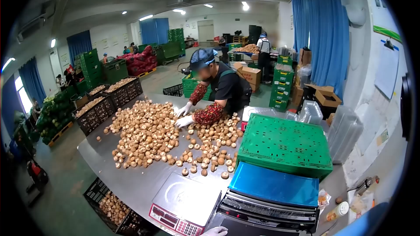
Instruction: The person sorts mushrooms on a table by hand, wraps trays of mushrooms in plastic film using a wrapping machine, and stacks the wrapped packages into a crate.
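Note:
At the bottom edge, my left hand (215,231) in a white glove is only partly in view. Its visible fingers look stretched out, and I see nothing in them. Just above it stands a digital scale (186,201) with a bare steel plate and a red-and-white keypad. To the hand's right is a black tabletop wrapping machine (267,212) with a shiny blue top. My right hand is outside the picture. Beyond the scale, a large heap of brown mushrooms (146,133) covers much of the steel table (109,161).
Opposite, a co-worker (225,78) in white gloves reaches into the mushrooms. An upturned green crate (284,142) stands on the right, with clear plastic trays (345,133) beside it. Black crates of mushrooms (94,116) adjoin the table's far left; another crate (114,207) sits below.

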`<action>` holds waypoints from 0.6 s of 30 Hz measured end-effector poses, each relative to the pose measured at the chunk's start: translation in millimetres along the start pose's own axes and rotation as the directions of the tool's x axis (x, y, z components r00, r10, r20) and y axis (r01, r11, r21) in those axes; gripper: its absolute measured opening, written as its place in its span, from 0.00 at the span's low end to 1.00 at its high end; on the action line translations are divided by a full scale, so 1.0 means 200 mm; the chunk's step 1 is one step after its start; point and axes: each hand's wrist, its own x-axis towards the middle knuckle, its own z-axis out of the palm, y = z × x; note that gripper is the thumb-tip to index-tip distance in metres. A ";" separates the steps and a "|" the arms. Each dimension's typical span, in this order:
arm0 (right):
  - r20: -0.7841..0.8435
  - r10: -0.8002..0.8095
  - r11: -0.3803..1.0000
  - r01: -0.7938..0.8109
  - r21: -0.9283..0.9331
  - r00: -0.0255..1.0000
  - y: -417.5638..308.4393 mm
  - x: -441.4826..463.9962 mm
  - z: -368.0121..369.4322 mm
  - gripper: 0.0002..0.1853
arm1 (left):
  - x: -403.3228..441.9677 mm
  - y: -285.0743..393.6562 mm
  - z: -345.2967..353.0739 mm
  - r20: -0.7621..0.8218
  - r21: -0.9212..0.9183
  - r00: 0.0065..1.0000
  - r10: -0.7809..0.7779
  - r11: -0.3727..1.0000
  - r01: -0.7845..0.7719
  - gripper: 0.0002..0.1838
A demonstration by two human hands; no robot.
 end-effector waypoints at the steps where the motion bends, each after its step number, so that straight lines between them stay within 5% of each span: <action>1: 0.006 -0.034 0.999 0.034 -0.039 0.999 -0.02 0.01 -0.02 0.10 | -0.04 0.02 0.01 0.004 -0.004 1.000 -0.030 1.000 0.031 0.13; 9: 0.004 -0.175 0.970 0.171 0.170 0.985 0.08 0.03 -0.02 0.10 | -0.37 -0.14 0.06 -0.094 0.039 0.980 -0.175 0.983 0.179 0.16; 10: 0.181 -0.139 0.977 0.104 0.186 0.974 0.50 -0.05 0.21 0.10 | -0.45 -0.14 0.08 -0.174 -0.014 0.982 -0.069 0.998 0.067 0.17; 11: 0.233 -0.157 0.973 0.110 0.202 0.960 0.46 -0.05 0.15 0.10 | -0.52 -0.28 0.07 -0.149 0.077 0.955 -0.255 0.960 0.268 0.19; 13: 0.105 -0.315 0.928 0.283 0.243 0.943 0.13 0.06 -0.05 0.10 | -0.71 -0.25 0.10 -0.329 0.098 0.905 -0.269 0.944 0.316 0.20; 14: 0.176 -0.362 0.906 0.302 0.297 0.915 0.13 0.09 -0.07 0.10 | -0.80 -0.25 0.12 -0.353 0.113 0.871 -0.341 0.909 0.402 0.21; 15: 0.169 -0.305 0.946 0.278 0.165 0.937 0.09 0.07 -0.07 0.10 | -0.89 -0.27 0.12 -0.370 0.126 0.833 -0.411 0.867 0.483 0.22; 16: 0.092 -0.756 0.629 0.758 -0.171 0.648 0.24 0.14 -0.03 0.10 | -0.95 -0.30 0.15 -0.370 0.087 0.789 -0.490 0.828 0.554 0.22; 18: 0.175 -0.324 0.939 0.295 0.175 0.930 0.09 0.06 -0.07 0.10 | -1.04 -0.41 0.23 -0.360 0.116 0.764 -0.535 0.787 0.606 0.24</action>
